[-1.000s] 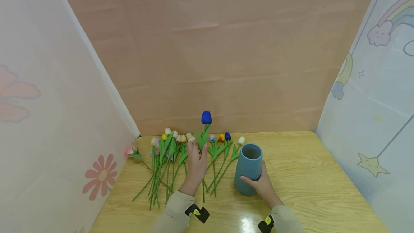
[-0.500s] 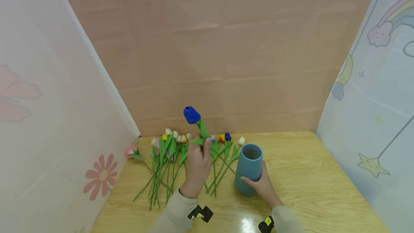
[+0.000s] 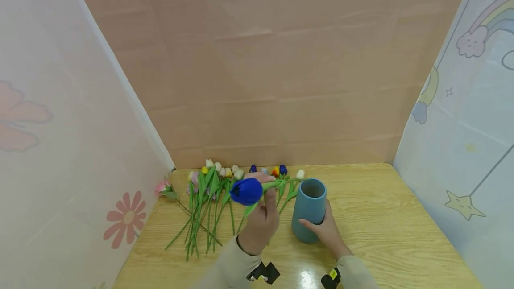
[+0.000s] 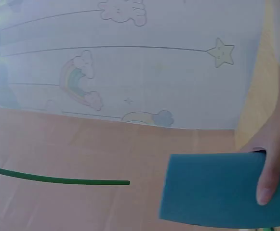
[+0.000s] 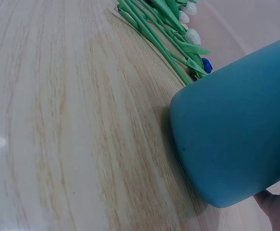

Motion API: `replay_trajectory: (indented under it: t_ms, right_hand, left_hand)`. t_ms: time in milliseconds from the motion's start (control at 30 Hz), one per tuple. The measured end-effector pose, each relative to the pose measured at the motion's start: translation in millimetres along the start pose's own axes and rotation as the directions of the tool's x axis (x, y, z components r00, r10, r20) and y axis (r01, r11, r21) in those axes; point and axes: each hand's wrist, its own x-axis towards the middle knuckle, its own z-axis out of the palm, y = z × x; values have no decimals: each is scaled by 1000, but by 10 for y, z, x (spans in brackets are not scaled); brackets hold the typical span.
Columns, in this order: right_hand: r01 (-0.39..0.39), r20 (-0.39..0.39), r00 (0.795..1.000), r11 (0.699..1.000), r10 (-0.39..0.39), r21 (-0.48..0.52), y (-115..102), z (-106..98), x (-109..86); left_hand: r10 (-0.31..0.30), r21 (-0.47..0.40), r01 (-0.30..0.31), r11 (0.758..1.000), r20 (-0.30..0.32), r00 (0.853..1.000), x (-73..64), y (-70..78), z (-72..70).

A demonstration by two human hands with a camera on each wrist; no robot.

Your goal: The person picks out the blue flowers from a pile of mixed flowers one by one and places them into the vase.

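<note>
A blue tulip (image 3: 246, 191) lies tilted in my left hand (image 3: 261, 225), which grips it near the leaves. Its bloom points left toward me, and its stem runs right toward the vase mouth. The left wrist view shows the green stem's end (image 4: 101, 182) just short of the rim, apart from it. Upright on the table stands a blue-grey vase (image 3: 306, 217). My right hand (image 3: 328, 231) holds its right side, thumb (image 4: 267, 183) across the front. No flower shows inside the vase.
Several tulips (image 3: 201, 213) in white, yellow and purple lie left of the vase, with a pink flower (image 3: 162, 187) at the far left. More tulips (image 3: 283, 170) lie behind my left hand. A brown backdrop (image 3: 277, 79) and printed side panels (image 3: 449, 146) enclose the wooden table (image 3: 373, 217).
My left hand has lifted the blue tulip off the table and turned it, bloom swinging left and toward me, stem toward the vase. The right hand and vase stay put.
</note>
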Motion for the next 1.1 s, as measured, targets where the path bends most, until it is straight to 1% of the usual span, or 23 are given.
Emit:
replay_trajectory:
  t_ms: [33,67,167,233,300,367,400,467,500,600,667,733,800,833,867,900,1000,1033,1067,1100]
  right_hand:
    - [4,-2,1000,1000,-4,-5,-1,-1,0]
    - [9,-2,1000,1000,-9,-11,3,-3,1]
    - [14,-5,1000,1000,-14,-27,-8,-4,-4]
    - [14,0,1000,999,-14,-28,-17,-3,-10]
    - [13,8,1000,1000,-13,-20,-27,0,-15]
    - [9,12,1000,1000,-8,-17,-23,2,-12]
    - [11,14,1000,1000,-11,-17,-22,3,-11]
    - [12,12,1000,1000,-12,-24,-20,4,-9]
    - [9,11,1000,999,-9,-31,-18,4,-6]
    - [-2,10,1000,999,3,-47,-19,1,3]
    - [-14,14,1000,999,15,-52,-21,-3,4]
    - [-16,18,1000,999,17,-43,-20,-5,4]
    - [-8,19,1000,999,9,-36,-16,-9,4]
    - [0,18,1000,999,1,-33,-11,-11,3]
    - [11,18,1000,1000,-11,-27,-3,-11,5]
    - [24,16,1000,999,-23,-28,3,-14,7]
    - [61,4,998,997,-61,-54,22,-16,17]
    - [69,0,998,996,-69,-62,27,-15,21]
    - [69,-4,998,995,-69,-67,27,-14,24]
    - [66,-7,998,995,-67,-71,28,-11,27]
  left_hand:
    - [-5,5,4,1000,18,1000,-37,-11,38]
    - [-21,3,21,1000,41,999,-77,-22,75]
    - [-87,14,86,996,107,990,-191,-75,185]
    - [-122,44,117,992,153,981,-265,-119,244]
    - [-164,117,142,983,200,966,-341,-165,295]
    - [-206,188,163,969,238,949,-425,-216,343]
    - [-237,223,181,958,257,937,-463,-237,364]
    - [-312,282,228,932,302,901,-539,-282,404]
    - [-348,303,253,919,322,880,-574,-301,421]
    - [-416,337,297,894,370,831,-668,-360,466]
    - [-434,371,292,882,392,811,-723,-395,489]
    - [-444,414,271,869,411,796,-762,-420,510]
    - [-473,466,259,846,432,768,-789,-435,529]
    - [-496,487,264,833,444,746,-795,-436,536]
    - [-521,501,276,820,457,721,-800,-437,540]
    - [-549,511,293,808,470,691,-806,-436,541]
    - [-639,518,388,763,509,577,-840,-427,521]
    - [-659,509,423,750,521,543,-859,-426,504]
    - [-673,502,449,739,532,514,-889,-431,486]
    - [-685,494,474,729,537,492,-920,-437,464]
